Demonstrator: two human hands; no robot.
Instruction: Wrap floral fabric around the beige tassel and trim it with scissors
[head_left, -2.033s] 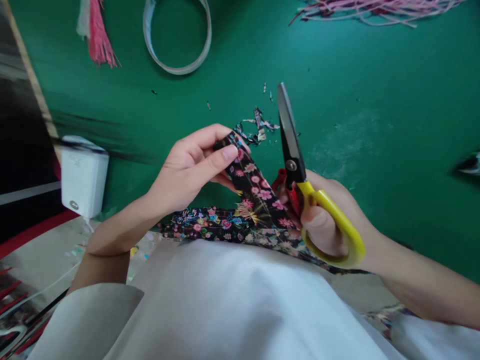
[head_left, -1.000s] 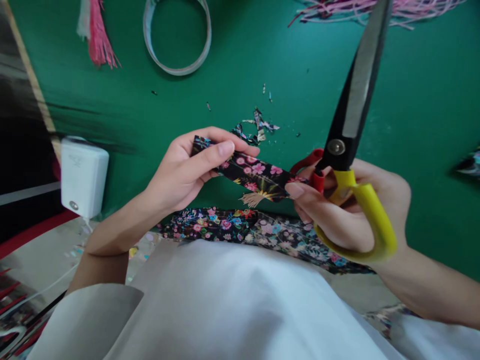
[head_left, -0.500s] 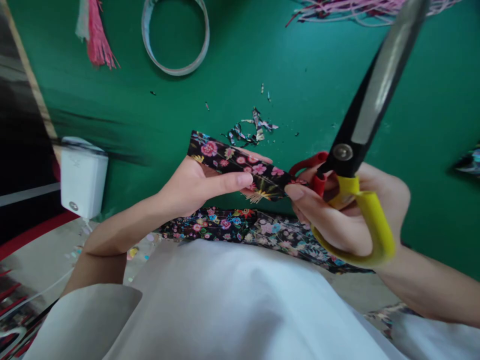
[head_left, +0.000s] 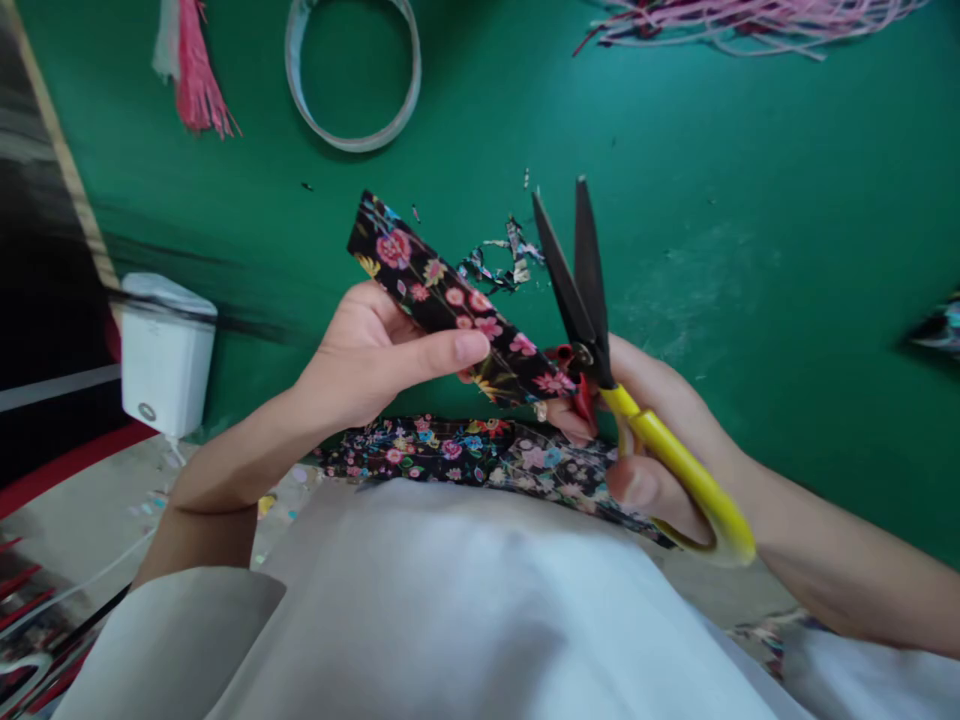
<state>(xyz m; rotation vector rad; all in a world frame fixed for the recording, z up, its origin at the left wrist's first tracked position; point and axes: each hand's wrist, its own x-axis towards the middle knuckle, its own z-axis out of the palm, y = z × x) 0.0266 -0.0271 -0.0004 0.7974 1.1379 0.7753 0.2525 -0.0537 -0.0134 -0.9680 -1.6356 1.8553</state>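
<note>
A black floral fabric strip point(head_left: 450, 290) slants down to the right, pinched between the thumb and fingers of my left hand point(head_left: 382, 350). My right hand point(head_left: 660, 430) grips scissors point(head_left: 592, 330) by their handles, one yellow and one red. Their dark blades stand parted and point up, just right of the strip. The strip's lower end overlaps the red handle and hides part of it; whether my right fingers touch the fabric I cannot tell. More floral fabric point(head_left: 442, 450) lies along the table's near edge against my white clothing.
Small fabric scraps point(head_left: 510, 255) lie on the green table point(head_left: 480, 100) beyond my hands. A tape ring point(head_left: 354, 140) and a pink tassel point(head_left: 199, 80) are at the back left, pink cords point(head_left: 750, 25) at the back right. A white device point(head_left: 166, 350) sits at the left edge.
The scissors have turned upright and leftward, and their blades are now apart. My right thumb has left the strip's end and is in the yellow handle. The strip's left end has tilted up.
</note>
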